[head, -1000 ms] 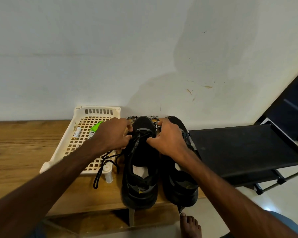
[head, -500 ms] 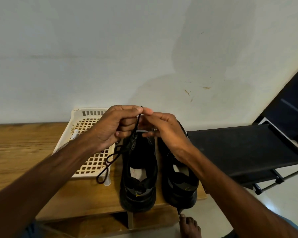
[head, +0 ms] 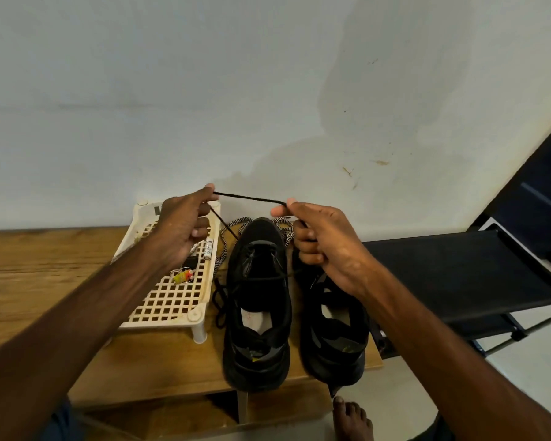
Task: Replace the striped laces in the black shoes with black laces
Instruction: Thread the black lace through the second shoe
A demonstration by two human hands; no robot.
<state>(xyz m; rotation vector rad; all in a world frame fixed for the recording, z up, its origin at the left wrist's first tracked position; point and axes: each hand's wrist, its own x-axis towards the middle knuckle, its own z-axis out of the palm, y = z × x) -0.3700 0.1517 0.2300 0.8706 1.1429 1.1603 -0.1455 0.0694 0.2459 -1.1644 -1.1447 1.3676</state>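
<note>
Two black shoes stand side by side on the wooden table, toes toward the wall: the left shoe (head: 257,300) and the right shoe (head: 334,338), partly hidden by my right wrist. A black lace (head: 248,197) is stretched taut above the left shoe's toe. My left hand (head: 185,227) pinches one end and my right hand (head: 318,237) pinches the other. More black lace runs down into the left shoe's eyelets and loops on the table beside it. The striped lace (head: 225,240) lies loose behind the toes of the shoes.
A cream plastic rack (head: 169,300) with small items on it stands left of the shoes. The wooden table (head: 29,272) ends just right of the shoes, where a black shelf (head: 458,275) begins. A white wall is close behind. A bare foot (head: 352,418) is on the floor below.
My hands rose from the left shoe's toe, then moved apart, drawing the black lace out taut between them. The camera view shifted slightly.
</note>
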